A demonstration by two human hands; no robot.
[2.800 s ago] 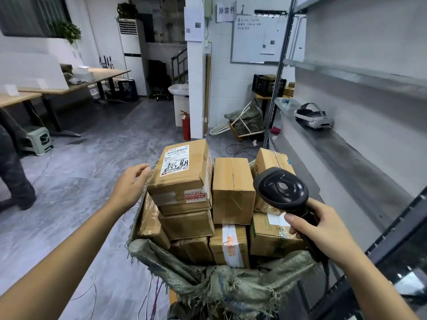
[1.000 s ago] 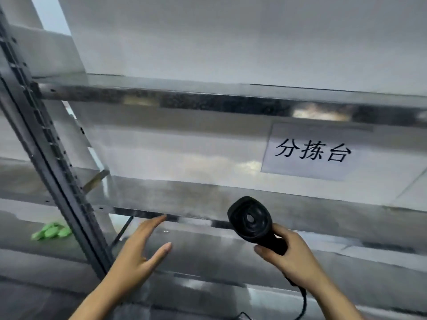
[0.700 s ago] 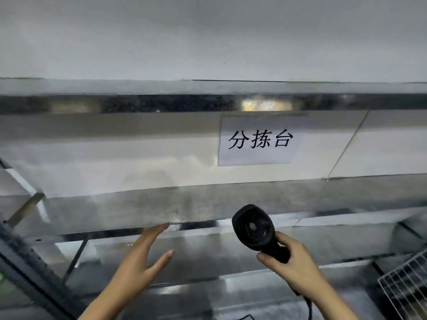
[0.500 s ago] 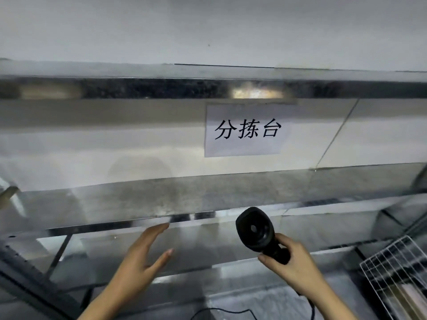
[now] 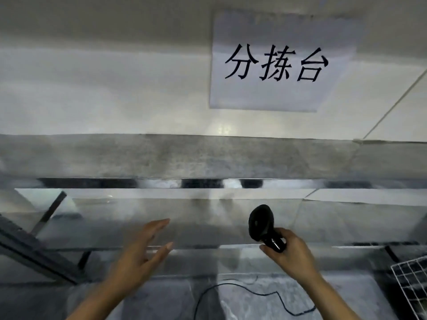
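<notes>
The steel shelf (image 5: 208,158) fills the frame, its paper sign (image 5: 277,61) at upper right. Lower centre, my left hand (image 5: 141,250) hovers spread and empty. Lower right, my right hand (image 5: 288,252) grips the scanner (image 5: 261,222) by its handle. I reckon I'm between scans: next it needs a label to aim at.

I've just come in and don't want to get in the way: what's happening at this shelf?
A person stands facing a metal shelf. Their right hand grips a black handheld scanner by its handle, head pointing up toward the shelf, and its cable trails down below. The left hand is open with fingers spread and holds nothing. A paper sign reading 分拣台 is on the wall above, and a wire basket shows at the lower right. Nothing is being scanned at this moment.
</notes>
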